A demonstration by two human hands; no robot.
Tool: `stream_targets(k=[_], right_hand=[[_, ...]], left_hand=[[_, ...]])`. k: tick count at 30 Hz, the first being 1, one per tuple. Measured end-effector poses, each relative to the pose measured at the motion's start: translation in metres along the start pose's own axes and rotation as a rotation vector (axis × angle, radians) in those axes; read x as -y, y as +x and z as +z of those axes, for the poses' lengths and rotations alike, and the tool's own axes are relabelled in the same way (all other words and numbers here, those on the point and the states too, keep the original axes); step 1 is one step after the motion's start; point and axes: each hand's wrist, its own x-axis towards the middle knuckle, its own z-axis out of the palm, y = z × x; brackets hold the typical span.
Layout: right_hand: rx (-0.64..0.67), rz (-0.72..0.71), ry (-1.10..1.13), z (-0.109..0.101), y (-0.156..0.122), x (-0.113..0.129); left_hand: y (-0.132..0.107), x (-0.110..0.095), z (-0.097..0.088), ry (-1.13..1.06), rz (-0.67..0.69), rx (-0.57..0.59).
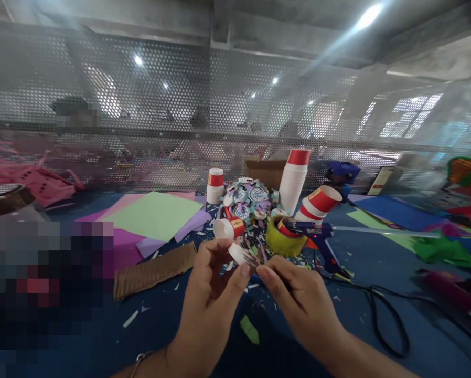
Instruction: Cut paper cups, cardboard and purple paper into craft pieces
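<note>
My left hand (215, 299) pinches a small white paper piece (240, 254) between thumb and fingers, in the middle of the head view. Right beside it, the fingers of my right hand (298, 299) are closed on a thin greyish pointed thing (253, 258) that reaches the white piece; its kind is blurred. Behind my hands a red and white paper cup (229, 228) lies on its side. Beyond that rises a heap of round paper cut-outs (246, 195). A green paper scrap (249, 329) lies below my hands.
To the right, a blue hot glue gun (318, 236) rests by a yellow tape roll (285, 241), its black cord (377, 304) looping over the table. Stacked cups (294, 184) stand behind. Coloured paper sheets (157, 215) and a corrugated cardboard strip (154, 270) lie left. A perforated metal screen (160, 105) closes the back.
</note>
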Motion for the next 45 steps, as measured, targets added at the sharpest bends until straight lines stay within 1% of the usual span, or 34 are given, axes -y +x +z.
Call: stream_targets(k=[5, 10, 15, 24, 28, 34, 38, 40, 42, 43, 45], right_hand=[[-0.003, -0.018, -0.013, -0.003, 0.002, -0.001], [0.006, -0.016, -0.007, -0.005, 0.001, 0.000], [0.017, -0.003, -0.019, -0.005, -0.001, 0.000], [0.023, -0.026, -0.012, -0.004, -0.002, 0.003], [0.014, -0.029, -0.010, -0.004, -0.003, 0.001], [-0.014, -0.044, -0.012, -0.003, -0.005, -0.001], [-0.051, -0.012, 0.002, -0.007, -0.002, 0.002], [-0.075, 0.015, -0.006, -0.009, 0.001, 0.002], [-0.071, 0.050, -0.016, -0.012, 0.006, 0.000], [-0.056, 0.072, -0.020, -0.013, 0.007, -0.001], [-0.040, 0.118, -0.022, -0.015, 0.010, -0.004]], left_hand=[[0.002, 0.002, -0.001, 0.009, 0.043, 0.031], [0.000, 0.003, -0.002, 0.011, 0.050, 0.062], [0.000, 0.000, -0.002, 0.033, 0.070, 0.030], [-0.003, 0.003, -0.002, 0.021, 0.056, 0.056], [-0.004, 0.002, 0.000, 0.036, 0.058, 0.025], [-0.006, 0.001, -0.001, 0.055, 0.092, 0.046], [-0.002, 0.002, -0.003, 0.069, 0.124, 0.046], [0.004, 0.000, -0.003, 0.049, 0.115, 0.002], [0.010, -0.005, -0.004, -0.018, 0.078, -0.054], [0.014, -0.009, -0.005, -0.081, 0.046, -0.059], [0.019, -0.018, -0.008, -0.205, -0.059, -0.042]])
